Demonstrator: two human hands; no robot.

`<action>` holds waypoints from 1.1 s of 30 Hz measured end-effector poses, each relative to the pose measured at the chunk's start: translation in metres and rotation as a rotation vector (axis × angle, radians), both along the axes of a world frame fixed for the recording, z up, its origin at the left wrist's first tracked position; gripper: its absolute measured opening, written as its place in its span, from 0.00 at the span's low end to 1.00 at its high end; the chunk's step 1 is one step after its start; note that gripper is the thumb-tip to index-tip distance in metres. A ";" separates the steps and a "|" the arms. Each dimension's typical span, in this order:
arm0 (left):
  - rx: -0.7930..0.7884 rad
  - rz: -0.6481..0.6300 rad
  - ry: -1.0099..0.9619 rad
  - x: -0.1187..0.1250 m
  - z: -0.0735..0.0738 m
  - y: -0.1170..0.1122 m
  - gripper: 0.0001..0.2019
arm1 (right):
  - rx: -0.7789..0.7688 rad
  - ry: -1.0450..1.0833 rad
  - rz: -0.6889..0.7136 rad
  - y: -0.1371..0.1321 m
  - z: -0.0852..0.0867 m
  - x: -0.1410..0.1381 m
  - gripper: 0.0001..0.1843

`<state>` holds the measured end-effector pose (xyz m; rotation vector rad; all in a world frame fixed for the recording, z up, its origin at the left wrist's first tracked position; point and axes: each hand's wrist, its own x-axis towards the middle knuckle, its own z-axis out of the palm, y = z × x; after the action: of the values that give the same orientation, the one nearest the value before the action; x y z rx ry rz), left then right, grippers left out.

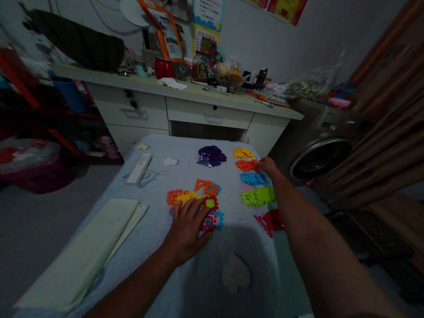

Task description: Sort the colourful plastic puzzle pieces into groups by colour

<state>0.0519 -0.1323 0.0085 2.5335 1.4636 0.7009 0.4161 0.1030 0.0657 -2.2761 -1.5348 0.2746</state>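
My left hand lies flat with fingers apart over a mixed group of plastic interlocking tiles. Around its fingertips are yellow tiles, orange tiles, a red tile with a green middle, and red and blue tiles partly under the thumb. My right hand reaches to the right side, its fingers pinched at the edge of the orange tile pile. Near it in a column are yellow tiles, blue tiles, green tiles and red tiles, partly hidden by my forearm.
A purple tile pile sits at the back of the cloth-covered table. To the left lie a white power strip and a folded pale cloth. Beyond stand a cluttered desk and a washing machine.
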 end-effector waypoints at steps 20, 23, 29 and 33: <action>0.014 0.069 -0.176 -0.007 0.018 0.010 0.19 | 0.234 0.192 0.572 -0.077 0.018 -0.102 0.12; 0.044 0.190 -0.231 -0.014 0.021 0.015 0.16 | 0.169 0.162 0.714 -0.106 0.003 -0.137 0.13; 0.028 0.390 -0.262 -0.029 0.019 0.026 0.17 | 0.108 0.007 0.728 -0.132 -0.025 -0.169 0.24; -0.035 0.456 -0.271 -0.032 0.014 0.030 0.18 | 0.116 0.003 0.712 -0.133 -0.030 -0.171 0.23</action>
<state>0.0196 -0.1026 0.0230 1.9881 1.9394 1.0205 0.2448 -0.0304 0.0354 -1.5644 -2.2429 0.3588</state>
